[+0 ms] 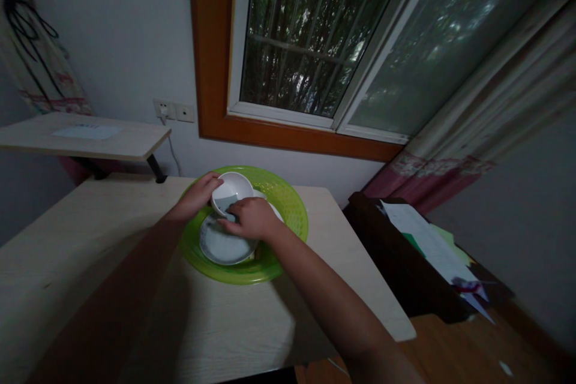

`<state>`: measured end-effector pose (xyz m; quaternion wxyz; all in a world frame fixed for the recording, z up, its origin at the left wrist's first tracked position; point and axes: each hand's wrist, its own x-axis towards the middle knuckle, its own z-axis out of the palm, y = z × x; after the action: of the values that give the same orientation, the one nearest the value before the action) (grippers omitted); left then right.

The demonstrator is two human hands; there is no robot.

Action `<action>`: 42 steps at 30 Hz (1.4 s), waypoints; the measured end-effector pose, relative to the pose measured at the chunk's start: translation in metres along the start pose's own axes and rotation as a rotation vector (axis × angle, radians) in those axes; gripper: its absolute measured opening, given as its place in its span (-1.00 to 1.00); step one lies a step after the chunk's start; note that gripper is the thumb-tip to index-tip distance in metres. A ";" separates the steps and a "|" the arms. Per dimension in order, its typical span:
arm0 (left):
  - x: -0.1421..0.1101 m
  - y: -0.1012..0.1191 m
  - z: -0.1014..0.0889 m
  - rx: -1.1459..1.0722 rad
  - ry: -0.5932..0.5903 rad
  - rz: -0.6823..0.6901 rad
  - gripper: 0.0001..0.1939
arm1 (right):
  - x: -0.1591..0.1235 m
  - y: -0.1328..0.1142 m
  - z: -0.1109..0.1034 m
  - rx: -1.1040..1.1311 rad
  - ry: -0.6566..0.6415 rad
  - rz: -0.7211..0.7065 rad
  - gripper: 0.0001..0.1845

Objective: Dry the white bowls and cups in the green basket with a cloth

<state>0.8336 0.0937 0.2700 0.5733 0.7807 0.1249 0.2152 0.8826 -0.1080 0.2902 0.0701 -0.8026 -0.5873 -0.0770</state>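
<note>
My left hand (pixel 201 194) grips a small white bowl (pixel 233 181) by its left rim, tilting its opening towards me. My right hand (pixel 252 218) is closed, with its fingers at the bowl's lower inside. A grey-green patch (pixel 231 200) shows by those fingertips; whether it is a cloth or a shadow I cannot tell. Below the bowl, a white plate (pixel 225 246) leans in a green plastic basket (pixel 294 216). More white dishware (pixel 274 211) shows partly behind my right hand. Something small and yellowish lies under the plate, mostly hidden.
The basket stands on a pale wooden table (pixel 225 324) against the wall. A raised shelf (pixel 81 132) with a sheet of paper is at the left. A window (pixel 310 42) is above. At the right, papers (pixel 432 246) lie on dark furniture beside a curtain (pixel 472 126).
</note>
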 end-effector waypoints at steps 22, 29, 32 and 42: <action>-0.002 0.007 -0.004 0.110 0.248 -0.058 -0.50 | 0.004 0.039 0.012 0.348 0.582 0.271 -0.63; -0.002 0.010 -0.007 0.314 0.422 0.019 -0.47 | 0.007 0.062 0.020 0.399 0.715 0.447 -0.64; 0.000 0.005 -0.006 0.415 0.426 0.086 -0.48 | 0.010 0.063 0.029 0.373 0.592 0.360 -0.72; -0.004 0.004 -0.001 0.623 0.370 0.101 -0.54 | 0.009 0.056 0.036 0.255 0.087 0.174 -0.76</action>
<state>0.8296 0.0919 0.2731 0.2645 0.8709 0.2474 0.3322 0.9405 -0.1095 0.2551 0.2035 -0.8310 -0.5168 -0.0302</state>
